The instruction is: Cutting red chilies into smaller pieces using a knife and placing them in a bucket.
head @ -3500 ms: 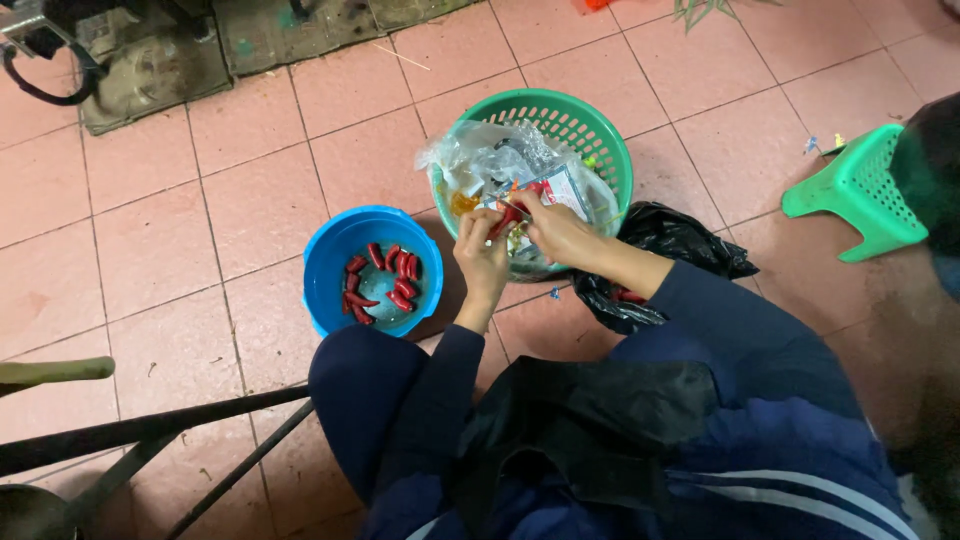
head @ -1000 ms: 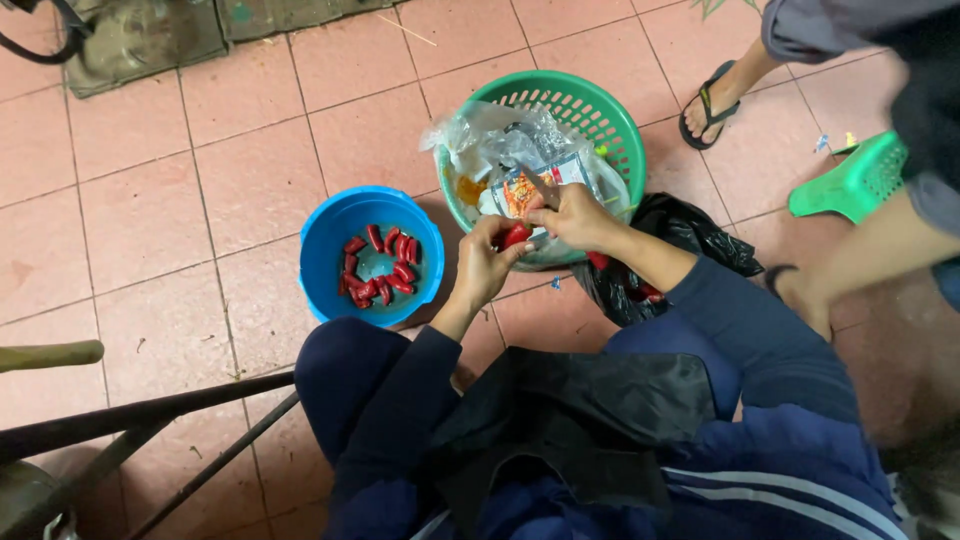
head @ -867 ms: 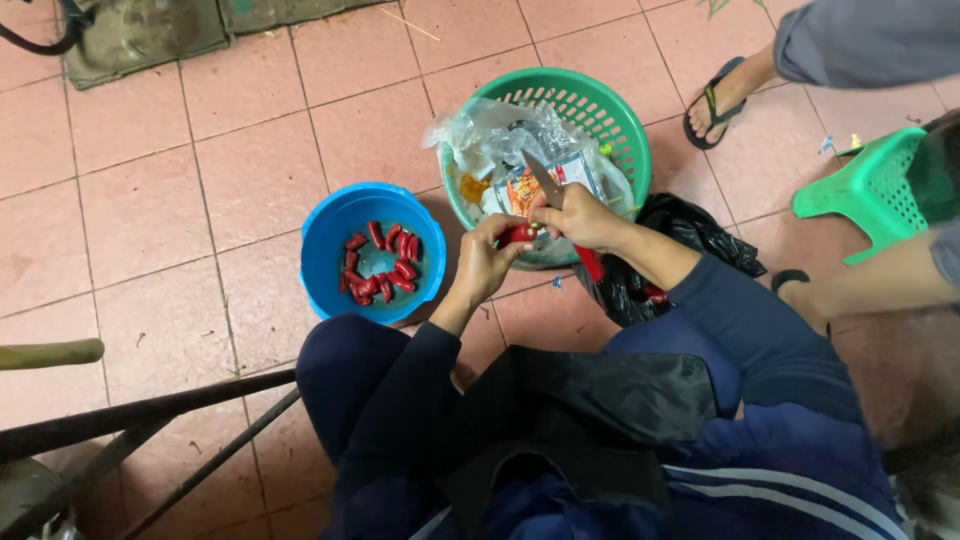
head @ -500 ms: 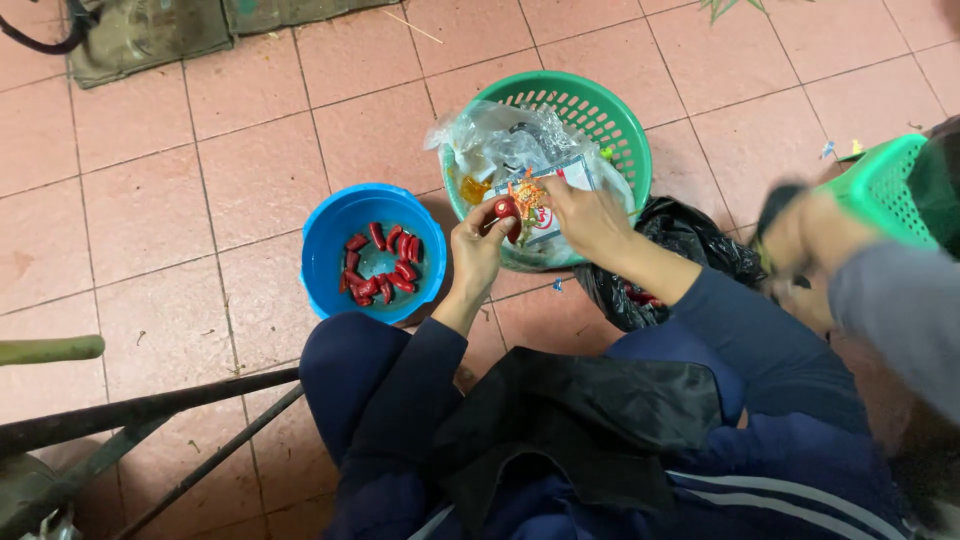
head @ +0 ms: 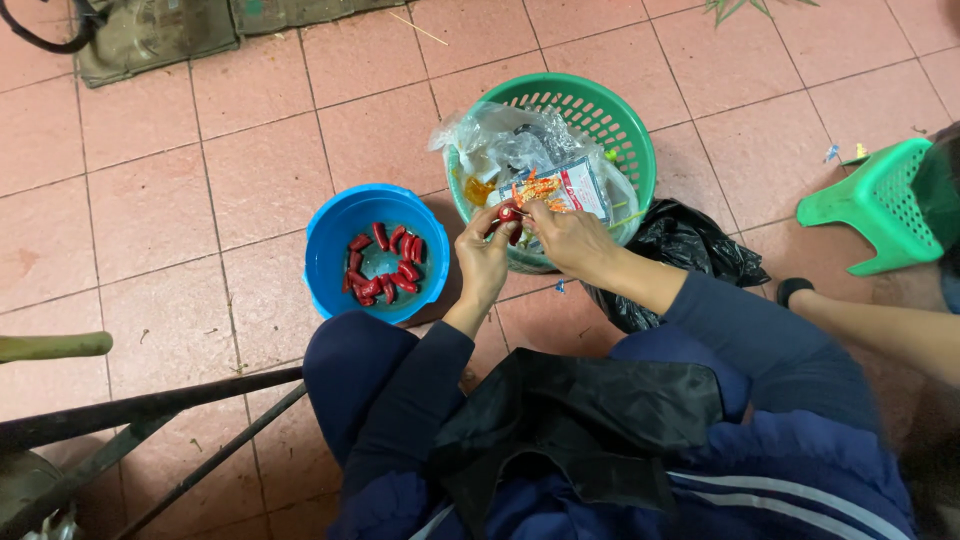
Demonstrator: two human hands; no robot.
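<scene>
My left hand [head: 484, 262] and my right hand [head: 562, 236] meet over the near rim of a green basket [head: 620, 135] and both pinch one small red sausage [head: 507, 213]. Inside the basket lie clear plastic bags and a printed packet [head: 552, 186]. A blue bowl [head: 340, 235] stands on the tiled floor left of my hands, with several peeled red sausages [head: 385, 266] in it. My sleeves are dark blue and a black cloth lies on my lap.
A black plastic bag [head: 685, 255] lies right of the basket. A green plastic stool [head: 880, 205] stands at far right. Another person's leg and sandalled foot [head: 800, 292] reach in from the right. Dark metal bars [head: 140, 410] cross the lower left; an olive mat [head: 150, 35] lies top left.
Both hands stay at the basket's rim working the red sausage. The other person has moved from behind the basket to the right side; now only a leg shows by the stool.
</scene>
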